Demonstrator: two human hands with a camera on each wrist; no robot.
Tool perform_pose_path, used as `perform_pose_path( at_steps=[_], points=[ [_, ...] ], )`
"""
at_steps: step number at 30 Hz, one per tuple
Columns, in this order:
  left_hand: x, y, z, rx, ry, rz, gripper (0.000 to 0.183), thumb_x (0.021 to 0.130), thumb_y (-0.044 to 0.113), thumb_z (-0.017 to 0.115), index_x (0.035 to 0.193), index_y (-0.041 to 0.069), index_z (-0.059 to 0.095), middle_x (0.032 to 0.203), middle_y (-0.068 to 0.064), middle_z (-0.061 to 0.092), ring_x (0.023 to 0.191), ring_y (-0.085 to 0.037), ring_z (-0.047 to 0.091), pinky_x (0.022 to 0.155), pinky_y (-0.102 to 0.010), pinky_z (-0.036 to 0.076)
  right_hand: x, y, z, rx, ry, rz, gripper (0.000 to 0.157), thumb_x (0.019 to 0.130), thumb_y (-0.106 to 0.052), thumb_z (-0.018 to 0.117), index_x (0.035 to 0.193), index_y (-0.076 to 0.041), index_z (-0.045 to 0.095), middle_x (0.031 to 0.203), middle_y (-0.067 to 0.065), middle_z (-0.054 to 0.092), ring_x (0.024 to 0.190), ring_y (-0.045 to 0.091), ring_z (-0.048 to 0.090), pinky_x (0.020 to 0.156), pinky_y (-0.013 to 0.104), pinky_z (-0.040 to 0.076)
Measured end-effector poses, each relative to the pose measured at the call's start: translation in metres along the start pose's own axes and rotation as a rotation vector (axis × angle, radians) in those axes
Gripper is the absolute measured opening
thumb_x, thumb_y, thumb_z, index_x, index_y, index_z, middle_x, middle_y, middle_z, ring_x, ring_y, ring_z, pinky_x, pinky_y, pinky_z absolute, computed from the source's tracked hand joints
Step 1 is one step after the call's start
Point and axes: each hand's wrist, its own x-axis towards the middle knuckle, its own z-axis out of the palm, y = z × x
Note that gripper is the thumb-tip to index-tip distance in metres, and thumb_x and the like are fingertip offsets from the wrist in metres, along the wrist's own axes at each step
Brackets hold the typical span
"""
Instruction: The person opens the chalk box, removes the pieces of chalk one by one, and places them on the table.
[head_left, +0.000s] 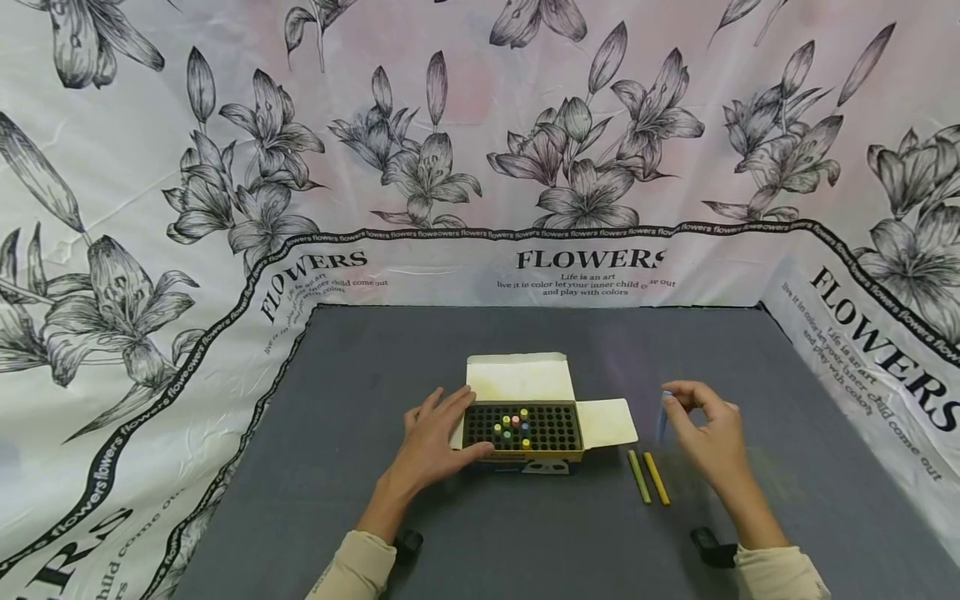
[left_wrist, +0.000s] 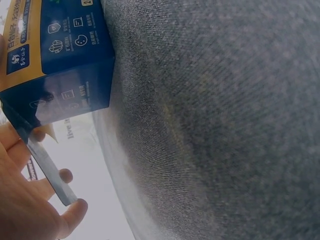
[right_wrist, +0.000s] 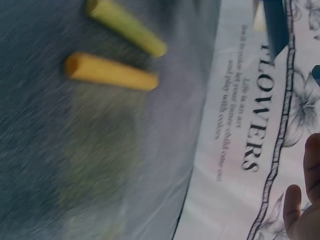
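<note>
An open box of chalk stands on the grey table, its black holed insert holding several coloured sticks. My left hand lies spread at the box's left end, thumb at the front edge and fingers toward the back corner. The left wrist view shows those fingers beside an open side flap, against the blue and yellow box. Right of the box, my right hand pinches an upright blue chalk stick between thumb and forefinger. Below it lie a green chalk stick and a yellow chalk stick.
The box's pale lid is folded back, and a right flap sticks out toward the loose sticks. Flower-printed cloth walls the grey table at the back and sides. Faint chalk smudges mark the table near the right hand.
</note>
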Motion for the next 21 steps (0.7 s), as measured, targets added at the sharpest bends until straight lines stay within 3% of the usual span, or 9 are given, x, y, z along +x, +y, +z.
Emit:
perform_pose_path(
  at_steps=[3,5,8,10,15,21],
  points=[
    [-0.001,-0.001,0.0,-0.006,0.003,0.0,0.087,0.086,0.061,0.072,0.157,0.021,0.043,0.163,0.001,0.041,0.154,-0.041,0.027,0.112,-0.069,0.022,-0.004,0.008,-0.002,-0.053,-0.049,0.003,0.013,0.094,-0.001,0.067,0.104,-0.005,0.075,0.077,0.001,0.065,0.069,-0.005,0.051,0.057,0.02,0.038],
    [-0.001,-0.001,0.0,-0.001,0.004,0.005,0.087,0.086,0.062,0.072,0.157,0.021,0.043,0.163,0.001,0.041,0.154,-0.042,0.027,0.112,-0.069,0.022,-0.007,0.013,-0.005,-0.098,-0.099,0.026,0.012,0.095,-0.003,0.067,0.104,-0.005,0.074,0.077,0.003,0.068,0.068,-0.006,0.052,0.065,0.023,0.039],
    [-0.001,-0.001,0.0,0.005,0.009,0.01,0.087,0.086,0.062,0.072,0.157,0.02,0.044,0.163,0.001,0.041,0.153,-0.042,0.028,0.111,-0.069,0.023,-0.012,0.02,-0.007,-0.195,-0.199,0.08,0.013,0.097,-0.01,0.066,0.106,-0.005,0.074,0.081,0.004,0.072,0.069,-0.004,0.055,0.084,0.042,0.033],
    [-0.001,-0.002,0.0,0.011,0.01,0.011,0.087,0.086,0.062,0.071,0.157,0.02,0.043,0.163,0.001,0.041,0.153,-0.042,0.028,0.111,-0.069,0.023,-0.014,0.024,-0.009,-0.248,-0.271,0.119,0.016,0.099,-0.014,0.065,0.108,-0.004,0.073,0.084,0.005,0.074,0.071,0.002,0.059,0.083,0.045,0.026],
    [-0.001,-0.003,0.001,0.014,0.009,0.012,0.087,0.086,0.064,0.071,0.157,0.021,0.043,0.163,0.001,0.041,0.153,-0.042,0.028,0.111,-0.069,0.023,-0.019,0.033,-0.01,-0.348,-0.394,0.19,0.021,0.101,-0.02,0.063,0.11,-0.004,0.073,0.089,0.007,0.075,0.076,0.02,0.064,0.078,0.049,0.026],
    [0.0,-0.004,0.002,0.02,0.008,0.01,0.088,0.086,0.065,0.07,0.157,0.022,0.043,0.163,0.002,0.041,0.153,-0.042,0.028,0.112,-0.069,0.023,-0.021,0.037,-0.012,-0.437,-0.496,0.229,0.02,0.097,-0.02,0.067,0.107,-0.004,0.075,0.091,0.01,0.076,0.077,0.024,0.065,0.073,0.048,0.028]
  ],
)
